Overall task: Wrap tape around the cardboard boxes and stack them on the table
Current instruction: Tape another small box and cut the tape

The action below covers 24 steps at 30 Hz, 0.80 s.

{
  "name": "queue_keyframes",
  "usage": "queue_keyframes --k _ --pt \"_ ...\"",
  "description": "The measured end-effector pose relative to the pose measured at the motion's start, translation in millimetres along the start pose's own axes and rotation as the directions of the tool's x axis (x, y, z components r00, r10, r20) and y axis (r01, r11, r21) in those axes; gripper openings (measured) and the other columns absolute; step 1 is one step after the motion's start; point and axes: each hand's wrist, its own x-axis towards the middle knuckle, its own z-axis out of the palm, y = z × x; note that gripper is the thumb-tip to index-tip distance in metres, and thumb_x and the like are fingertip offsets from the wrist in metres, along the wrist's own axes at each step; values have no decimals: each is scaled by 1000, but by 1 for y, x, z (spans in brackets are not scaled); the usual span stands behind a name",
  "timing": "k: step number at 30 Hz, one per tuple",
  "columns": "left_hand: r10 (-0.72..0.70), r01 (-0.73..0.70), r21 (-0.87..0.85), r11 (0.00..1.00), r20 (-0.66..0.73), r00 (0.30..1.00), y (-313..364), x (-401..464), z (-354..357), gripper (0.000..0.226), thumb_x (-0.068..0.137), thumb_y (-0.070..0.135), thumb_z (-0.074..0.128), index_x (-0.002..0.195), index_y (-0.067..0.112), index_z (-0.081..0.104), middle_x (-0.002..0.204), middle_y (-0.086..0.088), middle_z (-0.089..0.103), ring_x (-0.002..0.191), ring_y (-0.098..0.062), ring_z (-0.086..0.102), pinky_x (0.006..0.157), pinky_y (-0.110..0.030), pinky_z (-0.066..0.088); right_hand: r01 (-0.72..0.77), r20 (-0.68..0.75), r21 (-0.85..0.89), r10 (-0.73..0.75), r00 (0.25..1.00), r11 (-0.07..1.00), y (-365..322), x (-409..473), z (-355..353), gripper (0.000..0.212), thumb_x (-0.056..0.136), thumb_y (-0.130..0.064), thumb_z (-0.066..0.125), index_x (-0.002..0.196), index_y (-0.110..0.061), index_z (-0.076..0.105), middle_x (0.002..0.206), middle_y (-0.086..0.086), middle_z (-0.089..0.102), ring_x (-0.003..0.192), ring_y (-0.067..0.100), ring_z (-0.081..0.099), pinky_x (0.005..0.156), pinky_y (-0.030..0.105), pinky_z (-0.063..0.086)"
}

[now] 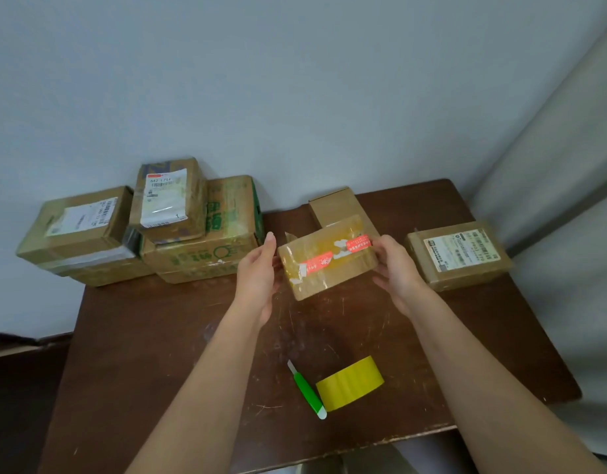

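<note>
A pale grey-blue wall (295, 80) fills the upper view and meets a lighter panel (569, 159) on the right. Below it stands a dark brown desk (158, 354), its top scratched and scuffed. At the far left edge, against the wall, sits a stack of taped boxes (199, 241): 1 large box with green print below, a labelled box (168, 200) on top of it, and another labelled box (79, 230) just beside, on lower cartons. A box with a white label (461, 256) lies flat at the right, and an open carton (336, 206) stands behind the centre.

The held box (327, 258) is between both hands above the desk's middle, its long axis running left to right and rising slightly toward the right, the taped face with a red strip tilted up toward the camera. The left hand (259, 278) presses its left end with straight fingers; the right hand (396, 268) curls round the right end.

Near the front edge lie a yellow tape roll (350, 383) and, touching it on the left, a green cutter (307, 390) pointing away.
</note>
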Motion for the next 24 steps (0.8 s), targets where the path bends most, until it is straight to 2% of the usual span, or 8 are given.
queue_keyframes --k 2,4,8,12,16,20,22,24 --pt "-6 6 -24 1000 -6 1000 -2 1 3 31 99 30 58 121 9 62 111 -10 72 105 -27 68 101 -50 50 6 13 23 -6 1000 1000 0 0 -4 41 104 -44 41 136 -22 56 128 0 62 121 19 57 108 42 42" --pt "-10 9 -28 1000 -15 1000 -4 1 6 34 99 11 57 132 6 54 112 -10 69 104 -25 67 100 -49 51 3 13 38 -3 1000 999 -1 0 -6 42 104 -43 43 137 -20 53 125 0 63 115 17 60 94 36 50" --pt "4 -4 8 1000 -1 1000 -5 1 12 38 97 -2 53 134 9 52 104 -4 65 105 -25 67 97 -45 53 -29 -15 63 30 999 998 1 -1 -12 39 105 -37 47 137 -15 49 122 3 64 107 18 64 82 33 54" --pt "5 -6 29 1000 10 1000 -6 2 14 47 96 -7 50 140 9 48 109 -10 64 106 -26 66 98 -44 53 -25 0 101 25 1000 995 5 -1 -16 35 104 -35 48 133 -15 54 121 5 67 103 18 67 80 33 54" --pt "-39 39 -7 999 52 998 -7 4 12 55 93 -10 45 145 6 41 122 -15 65 111 -28 64 103 -48 48 23 41 98 -27 999 995 10 -1 -19 38 101 -40 55 134 -21 58 121 1 69 108 17 68 90 37 56" --pt "-38 43 -83 996 71 997 -13 3 12 22 99 12 55 114 1 65 97 -7 73 96 -21 70 98 -43 53 60 0 88 -60 998 994 16 3 -22 25 101 -29 55 123 -23 65 124 1 67 118 19 62 102 43 51" --pt "-46 50 -104 993 44 998 -19 2 11 20 99 25 58 97 5 63 103 -11 72 101 -24 69 99 -43 53 60 -22 102 -58 998 993 20 4 -21 27 101 -26 51 124 -21 64 128 0 64 123 17 57 105 40 45" --pt "-43 45 -97 994 17 999 -26 1 9 23 98 24 60 80 12 52 98 -10 70 96 -24 67 98 -45 53 39 -26 146 -35 999 989 24 6 -19 29 102 -26 49 126 -14 60 128 1 64 124 16 56 109 39 42"
